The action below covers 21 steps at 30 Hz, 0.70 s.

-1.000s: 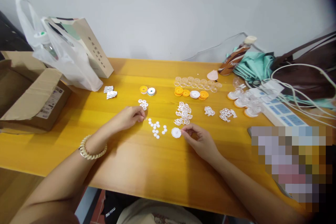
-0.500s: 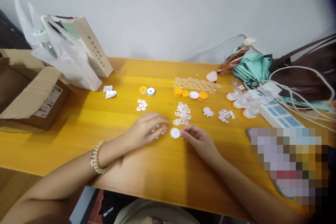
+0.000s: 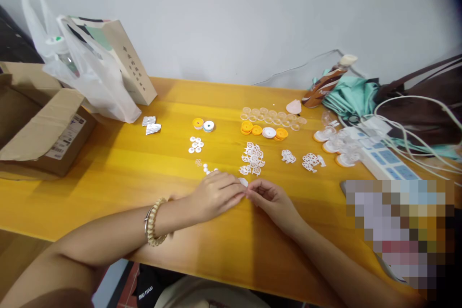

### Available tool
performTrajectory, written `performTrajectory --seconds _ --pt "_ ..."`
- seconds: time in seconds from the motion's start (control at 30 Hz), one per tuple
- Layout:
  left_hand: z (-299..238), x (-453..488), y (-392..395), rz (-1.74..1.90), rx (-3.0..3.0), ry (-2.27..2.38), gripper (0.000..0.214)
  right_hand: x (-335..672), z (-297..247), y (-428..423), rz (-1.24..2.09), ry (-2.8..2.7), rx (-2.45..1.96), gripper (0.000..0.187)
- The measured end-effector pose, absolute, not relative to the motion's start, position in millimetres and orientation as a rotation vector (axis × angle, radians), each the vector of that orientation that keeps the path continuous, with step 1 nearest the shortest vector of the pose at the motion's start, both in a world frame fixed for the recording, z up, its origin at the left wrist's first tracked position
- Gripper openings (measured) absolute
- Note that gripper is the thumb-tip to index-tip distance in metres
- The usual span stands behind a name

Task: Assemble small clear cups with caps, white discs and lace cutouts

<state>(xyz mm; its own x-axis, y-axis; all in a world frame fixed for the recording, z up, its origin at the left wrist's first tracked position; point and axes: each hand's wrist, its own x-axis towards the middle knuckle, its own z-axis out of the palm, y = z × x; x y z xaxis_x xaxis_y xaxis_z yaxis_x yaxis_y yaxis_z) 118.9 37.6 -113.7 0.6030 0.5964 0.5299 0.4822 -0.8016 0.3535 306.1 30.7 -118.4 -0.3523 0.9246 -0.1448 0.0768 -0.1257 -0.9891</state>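
Note:
A round white plastic disc (image 3: 243,182) shows only in part, behind my fingertips. My right hand (image 3: 271,198) is closed, thumb and forefinger pinching at the disc's right edge. My left hand (image 3: 221,196), wearing a beaded bracelet on its wrist, reaches over the disc with its fingers together, their tips meeting those of my right hand. What the left fingers hold, if anything, is hidden. Several small white beads (image 3: 205,168) lie just behind the left knuckles, beside tiny clear rings (image 3: 198,162). Beyond the disc is a pile of white gear-like lattice pieces (image 3: 253,158).
Behind lie yellow and white caps (image 3: 269,132), clear cups (image 3: 272,116), white buttons (image 3: 195,145) and two round cases (image 3: 203,125). Foil packets (image 3: 153,128), a cardboard box (image 3: 65,149) and bags stand left. A power strip (image 3: 391,159), cables and a bottle (image 3: 327,84) crowd the right.
My left hand has moved right and slightly down onto the disc, covering part of it and uncovering the beads and clear rings. My right hand stays at the disc's edge.

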Motion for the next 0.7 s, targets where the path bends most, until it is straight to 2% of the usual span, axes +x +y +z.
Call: performTrajectory --seconds 0.27,0.47,0.6,0.7 --pt "-116 118 39 0.939 2.643 0.902 0.012 309 -118 32 1.529 -1.517 -1.158 0.020" --pt "-118 119 43 0.858 2.581 0.961 0.014 320 -119 35 1.168 -1.703 -1.232 0.014" --pt "-121 120 46 0.807 2.554 1.006 0.016 323 -125 36 0.895 -1.946 -1.176 0.029" --pt "-123 121 47 0.765 2.522 1.024 0.015 322 -131 34 0.822 -2.034 -1.105 0.038"
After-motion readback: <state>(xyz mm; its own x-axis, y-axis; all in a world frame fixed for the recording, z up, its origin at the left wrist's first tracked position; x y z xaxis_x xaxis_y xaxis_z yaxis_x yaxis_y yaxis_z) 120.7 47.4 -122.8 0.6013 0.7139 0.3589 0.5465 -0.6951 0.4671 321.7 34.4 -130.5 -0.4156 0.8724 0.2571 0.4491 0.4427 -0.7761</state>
